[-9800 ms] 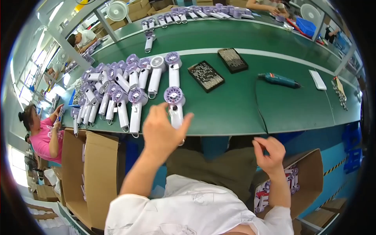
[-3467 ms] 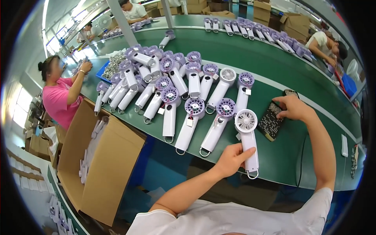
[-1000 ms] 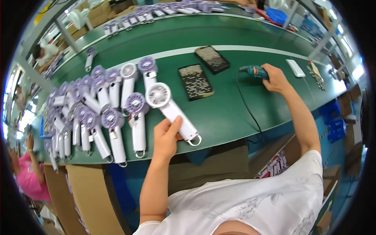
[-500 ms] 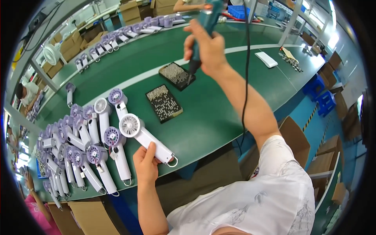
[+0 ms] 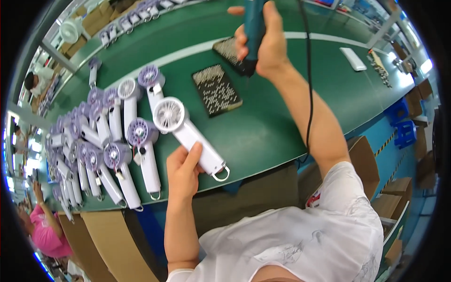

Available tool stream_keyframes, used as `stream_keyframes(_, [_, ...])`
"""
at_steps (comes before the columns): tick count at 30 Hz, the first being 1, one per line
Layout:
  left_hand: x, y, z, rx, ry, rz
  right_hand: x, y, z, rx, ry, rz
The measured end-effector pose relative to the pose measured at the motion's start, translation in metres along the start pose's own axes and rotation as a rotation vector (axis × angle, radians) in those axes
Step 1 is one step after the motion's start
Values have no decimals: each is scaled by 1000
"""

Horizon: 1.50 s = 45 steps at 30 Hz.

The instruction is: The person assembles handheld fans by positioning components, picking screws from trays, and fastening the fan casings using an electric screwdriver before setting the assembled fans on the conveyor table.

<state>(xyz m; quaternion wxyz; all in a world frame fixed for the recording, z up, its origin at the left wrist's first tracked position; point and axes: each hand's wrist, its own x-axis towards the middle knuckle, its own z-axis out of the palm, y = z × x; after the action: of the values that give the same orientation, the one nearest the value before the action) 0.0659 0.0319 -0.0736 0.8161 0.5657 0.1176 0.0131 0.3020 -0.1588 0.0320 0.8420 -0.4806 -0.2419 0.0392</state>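
Left hand [image 5: 183, 171]: handheld fan [image 5: 193, 136] gripped by handle, presumably for steadiness
Right hand [image 5: 271, 49]: electric screwdriver [image 5: 254, 30] gripped around body
Screw tray [image 5: 216, 89]: set nearby, apparently for reach

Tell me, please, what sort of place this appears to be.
Probably a factory assembly workshop: many similar handheld fans lie along a long green workbench, the right hand holds a teal power driver, and a person in pink appears at left.

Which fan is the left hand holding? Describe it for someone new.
On the green table, find the purple-headed fans massed at left. At their right end, the left hand grips a white handheld fan by its handle. Its grille is white, not purple; the other white-grilled fan nearby isn't held.
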Motion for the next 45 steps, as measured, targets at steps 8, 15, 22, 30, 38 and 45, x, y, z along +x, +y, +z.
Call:
stream_keyframes(8, [6,7,10,20,-2,-48,-9,5,7,80,80,-140])
stream_keyframes(15, [1,8,13,-16,11,-53,-23,12,34,-167,191,-155])
stream_keyframes(22, [1,5,6,32,-3,-22,-25,19,28,-170,152,-55])
stream_keyframes(30, [-1,9,14,-3,38,-47,-28,22,24,-159,84,-97])
stream_keyframes(38, [0,9,14,4,42,-46,-27,25,22,-186,87,-82])
stream_keyframes(45, [3,6,6,64,6,-25,-31,25,26,-275,-1,-56])
